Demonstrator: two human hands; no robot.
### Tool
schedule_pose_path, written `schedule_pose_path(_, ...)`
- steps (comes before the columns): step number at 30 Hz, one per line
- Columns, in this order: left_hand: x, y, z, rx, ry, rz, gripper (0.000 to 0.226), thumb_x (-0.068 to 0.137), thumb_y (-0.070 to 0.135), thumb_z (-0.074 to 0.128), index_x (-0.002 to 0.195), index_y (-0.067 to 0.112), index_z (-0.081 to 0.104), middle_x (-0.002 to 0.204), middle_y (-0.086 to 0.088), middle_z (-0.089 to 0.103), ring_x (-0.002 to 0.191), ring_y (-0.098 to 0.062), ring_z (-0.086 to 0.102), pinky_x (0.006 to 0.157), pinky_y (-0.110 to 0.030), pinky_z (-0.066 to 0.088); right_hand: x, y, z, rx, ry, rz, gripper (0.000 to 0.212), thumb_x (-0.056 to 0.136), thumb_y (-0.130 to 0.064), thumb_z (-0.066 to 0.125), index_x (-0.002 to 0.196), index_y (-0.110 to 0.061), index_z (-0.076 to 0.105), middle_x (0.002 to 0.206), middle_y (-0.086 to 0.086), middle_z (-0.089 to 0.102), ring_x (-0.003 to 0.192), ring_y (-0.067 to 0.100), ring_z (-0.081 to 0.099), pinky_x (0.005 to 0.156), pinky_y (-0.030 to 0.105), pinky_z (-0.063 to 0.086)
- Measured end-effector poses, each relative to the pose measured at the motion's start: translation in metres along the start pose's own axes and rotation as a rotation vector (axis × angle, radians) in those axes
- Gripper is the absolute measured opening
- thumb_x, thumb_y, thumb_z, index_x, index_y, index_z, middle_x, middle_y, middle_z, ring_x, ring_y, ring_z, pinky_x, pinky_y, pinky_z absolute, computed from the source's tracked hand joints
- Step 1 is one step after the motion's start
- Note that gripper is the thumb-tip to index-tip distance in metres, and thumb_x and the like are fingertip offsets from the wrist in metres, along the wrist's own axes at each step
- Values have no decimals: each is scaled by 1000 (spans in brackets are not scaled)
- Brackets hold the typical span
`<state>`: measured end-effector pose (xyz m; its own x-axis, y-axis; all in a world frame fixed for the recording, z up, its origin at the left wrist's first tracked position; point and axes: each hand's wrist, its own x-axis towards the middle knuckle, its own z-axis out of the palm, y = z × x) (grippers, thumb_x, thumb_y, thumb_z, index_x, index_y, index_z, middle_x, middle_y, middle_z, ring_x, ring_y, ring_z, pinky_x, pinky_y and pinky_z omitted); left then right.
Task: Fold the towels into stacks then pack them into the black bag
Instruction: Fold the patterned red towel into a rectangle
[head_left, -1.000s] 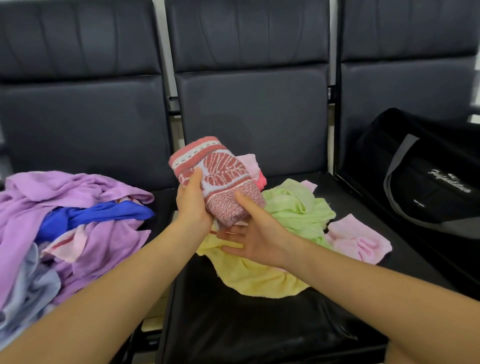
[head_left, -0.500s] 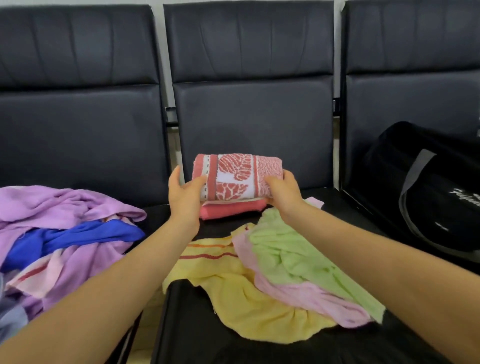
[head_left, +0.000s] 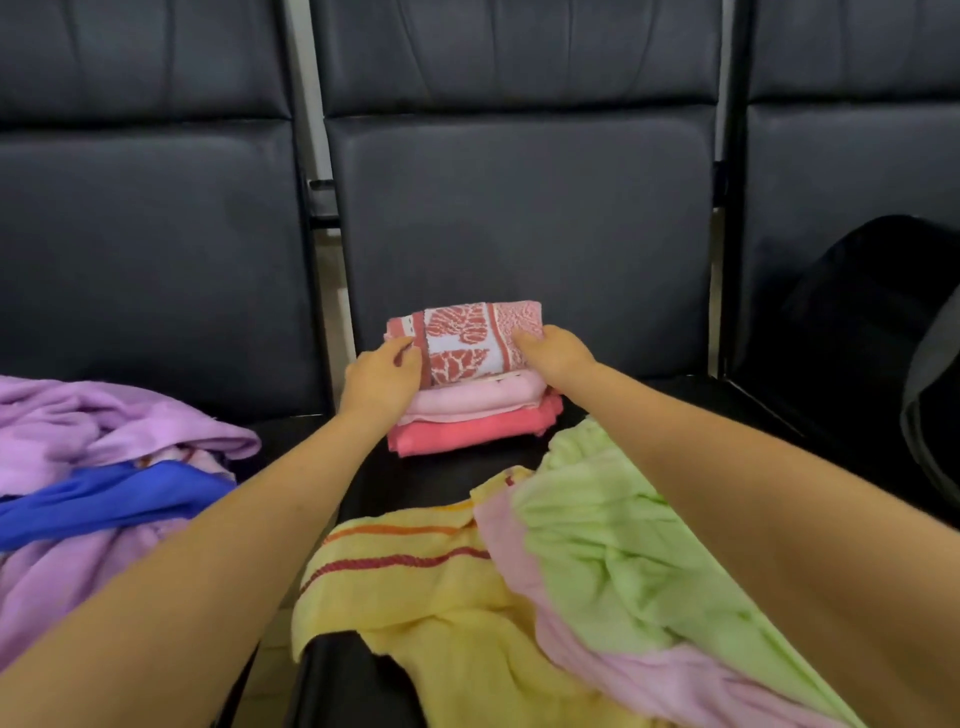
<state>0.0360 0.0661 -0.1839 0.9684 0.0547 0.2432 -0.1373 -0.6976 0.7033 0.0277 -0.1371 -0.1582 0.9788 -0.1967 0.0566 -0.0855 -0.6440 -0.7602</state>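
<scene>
Stacking step in hand — setting the folded patterned towel (head_left: 475, 338) on top of the stack, over the pale pink towel (head_left: 478, 397) and the coral towel (head_left: 467, 434), at the back of the middle seat (head_left: 457, 470). Gripping the patterned towel from both ends: left hand (head_left: 382, 382) curled round its left edge, thumb on top; right hand (head_left: 553, 351) curled round its right edge, fingers tucked beneath and out of sight. Appearing to rest already on the pale pink layer, though not certain whether full weight is down.

Folding far from done, judging by what is lying loose — yellow striped towel (head_left: 431, 597), green towel (head_left: 618, 545) and a pink towel (head_left: 639, 670) beneath it, all crumpled on the near part of the same seat; purple cloth (head_left: 104, 431) and blue cloth (head_left: 104, 501) heaped on the left seat. Black bag (head_left: 883, 322) waiting on the right seat, well apart from the stack, nothing packed as far as visible.

Next, probably: squaring the edges, letting go without dragging the top layer askew, then reaching for one of the loose towels nearest. Needing a gentle release, the stack being soft and apt to slump.
</scene>
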Motion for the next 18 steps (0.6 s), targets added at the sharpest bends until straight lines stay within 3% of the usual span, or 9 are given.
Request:
schedule_pose_path(6, -19, 16, -23, 45, 34, -12, 40, 99, 34, 38, 133, 22, 53, 131, -16, 49, 122, -33, 45, 106, -42, 38, -22, -5, -13, 78, -6, 14, 54, 98, -48, 40, 131, -6, 49, 128, 12, 56, 111, 28, 55, 97, 45, 47)
schedule_pose_path(10, -62, 42, -36, -26, 111, 27, 36, 98, 29, 42, 127, 15, 56, 132, -14, 45, 124, -30, 43, 106, -39, 37, -58, -5, -29, 156, 65, -18, 48, 98, -39, 42, 119, 3, 55, 97, 13, 58, 84, 22, 51, 89, 46, 50)
schedule_pose_path(12, -85, 56, -36, -79, 107, 65, 32, 97, 27, 43, 121, 14, 59, 127, -10, 51, 117, -26, 49, 98, -34, 40, -80, 1, -38, 225, 96, -16, 45, 98, -32, 43, 117, 7, 54, 89, 10, 53, 80, 22, 49, 77, 41, 51)
schedule_pose_path(15, -123, 72, -24, -130, -8, 97, 28, 98, 27, 43, 117, 16, 60, 112, 0, 60, 99, -15, 52, 80, -26, 37, -111, 24, -49, 350, 168, 34, 36, 96, -25, 47, 107, 8, 57, 84, 7, 55, 77, 20, 49, 66, 32, 43)
schedule_pose_path(18, -155, 73, -4, -130, -162, 76, 26, 98, 27, 44, 115, 15, 60, 105, 2, 60, 91, -13, 51, 74, -24, 36, -137, 58, -57, 328, 265, 110, 26, 92, -22, 48, 96, -1, 64, 87, 7, 62, 82, 21, 55, 78, 37, 47)
